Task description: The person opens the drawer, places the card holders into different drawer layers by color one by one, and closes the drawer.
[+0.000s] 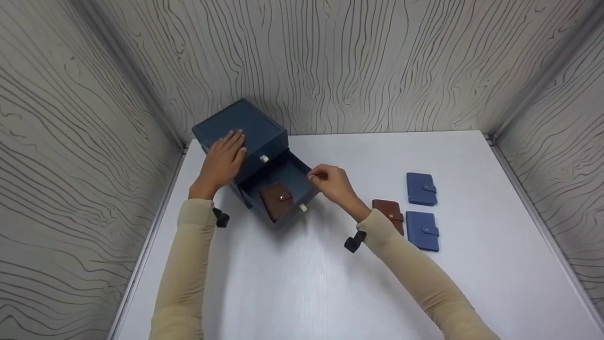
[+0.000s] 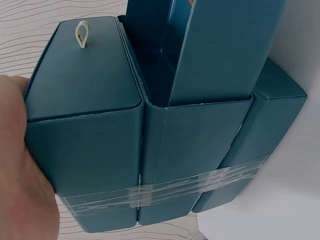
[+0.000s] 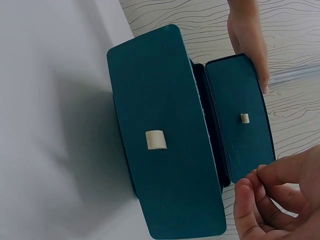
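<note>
Drawers (image 3: 172, 90) are teal, wallets (image 1: 422, 230) brown or blue, walls (image 1: 330, 61) wood-grain patterned.

Snug, wrist-length beige fabric sleeves (image 1: 185, 264), creased in places; small, black, blocky wrist-worn device (image 1: 353, 242) on each side.

My drawer box (image 1: 257, 123) looks smooth and matt, plastic or card, I can't tell which. The tape (image 2: 215, 180) round it is clear plastic, shiny and crinkly. The pull loops (image 3: 156, 140) look like cloth ribbon. The brown wallets (image 1: 272, 202) look like leather, with shiny metal snaps (image 1: 282, 197). My sleeve (image 1: 186, 264) is matt, creased cloth. The worktop (image 1: 292, 293) is smooth and a bit shiny.
</note>
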`<state>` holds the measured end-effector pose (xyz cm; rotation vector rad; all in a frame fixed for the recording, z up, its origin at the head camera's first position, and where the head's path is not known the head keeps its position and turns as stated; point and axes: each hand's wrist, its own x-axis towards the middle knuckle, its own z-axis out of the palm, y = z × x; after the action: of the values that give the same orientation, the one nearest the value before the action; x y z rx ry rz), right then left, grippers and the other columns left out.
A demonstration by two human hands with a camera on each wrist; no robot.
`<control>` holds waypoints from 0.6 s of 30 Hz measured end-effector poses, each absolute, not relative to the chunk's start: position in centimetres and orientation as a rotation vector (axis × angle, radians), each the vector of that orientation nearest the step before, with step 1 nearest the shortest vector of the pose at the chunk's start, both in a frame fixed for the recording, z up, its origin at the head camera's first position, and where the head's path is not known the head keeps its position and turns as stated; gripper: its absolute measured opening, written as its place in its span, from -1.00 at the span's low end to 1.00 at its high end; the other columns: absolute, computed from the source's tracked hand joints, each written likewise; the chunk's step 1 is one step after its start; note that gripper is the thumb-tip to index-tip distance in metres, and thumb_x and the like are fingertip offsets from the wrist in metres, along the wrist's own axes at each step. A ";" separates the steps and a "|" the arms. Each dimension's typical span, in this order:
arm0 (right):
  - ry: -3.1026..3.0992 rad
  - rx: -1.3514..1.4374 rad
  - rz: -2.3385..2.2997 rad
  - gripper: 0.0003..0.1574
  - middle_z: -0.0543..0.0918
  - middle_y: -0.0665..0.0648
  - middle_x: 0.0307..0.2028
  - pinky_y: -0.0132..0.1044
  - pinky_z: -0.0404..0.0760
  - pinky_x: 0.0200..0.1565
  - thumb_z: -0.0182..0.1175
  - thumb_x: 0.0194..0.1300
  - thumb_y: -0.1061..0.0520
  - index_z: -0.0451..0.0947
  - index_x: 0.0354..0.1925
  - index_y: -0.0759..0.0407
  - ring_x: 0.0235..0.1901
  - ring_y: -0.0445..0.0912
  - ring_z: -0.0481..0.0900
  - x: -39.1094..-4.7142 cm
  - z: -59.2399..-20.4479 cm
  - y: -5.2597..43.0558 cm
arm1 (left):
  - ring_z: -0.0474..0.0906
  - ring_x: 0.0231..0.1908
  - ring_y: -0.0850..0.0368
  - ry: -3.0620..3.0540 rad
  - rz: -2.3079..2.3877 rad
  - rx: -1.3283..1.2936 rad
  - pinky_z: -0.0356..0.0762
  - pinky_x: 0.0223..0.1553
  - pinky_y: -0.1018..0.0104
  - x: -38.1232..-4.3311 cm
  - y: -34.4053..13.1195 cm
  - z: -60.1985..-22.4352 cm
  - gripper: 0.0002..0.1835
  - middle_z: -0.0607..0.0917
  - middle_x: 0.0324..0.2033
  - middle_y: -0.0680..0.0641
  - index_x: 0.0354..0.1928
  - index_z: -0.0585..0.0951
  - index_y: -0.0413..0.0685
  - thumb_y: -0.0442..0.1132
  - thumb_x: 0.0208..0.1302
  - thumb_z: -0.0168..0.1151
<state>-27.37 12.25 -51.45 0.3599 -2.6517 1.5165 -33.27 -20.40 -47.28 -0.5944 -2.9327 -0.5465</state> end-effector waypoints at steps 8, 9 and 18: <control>-2.675 0.309 1.533 -0.81 0.82 0.21 -0.19 -0.38 0.69 -0.28 0.29 0.51 0.21 0.79 -0.05 0.25 -0.29 -0.12 0.73 -26.9 -51.5 13.8 | -0.01 0.71 -0.09 -2.923 -0.598 -0.587 -0.13 0.73 -0.13 -33.1 -20.5 -47.4 -0.37 0.17 0.69 -0.09 0.69 0.18 -0.09 0.04 0.78 -0.25; -2.678 0.305 1.538 -0.81 0.82 0.21 -0.19 -0.39 0.69 -0.27 0.29 0.52 0.21 0.78 -0.04 0.26 -0.29 -0.12 0.72 -26.9 -51.5 14.0 | -0.01 0.71 -0.09 -2.922 -0.601 -0.586 -0.13 0.73 -0.13 -33.1 -20.5 -47.4 -0.37 0.18 0.69 -0.09 0.69 0.19 -0.09 0.05 0.78 -0.25; -2.696 0.252 1.517 -0.81 0.79 0.19 -0.26 -0.43 0.66 -0.29 0.27 0.53 0.21 0.78 -0.05 0.26 -0.33 -0.09 0.71 -26.6 -51.8 16.1 | 0.00 0.71 -0.11 -2.917 -0.592 -0.597 -0.13 0.72 -0.15 -33.1 -20.5 -47.4 -0.37 0.18 0.69 -0.10 0.68 0.19 -0.10 0.04 0.78 -0.25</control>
<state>-26.64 16.07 -51.80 0.2515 -2.6961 1.5170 -33.09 -20.49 -47.38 -0.5972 -2.9171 -0.5917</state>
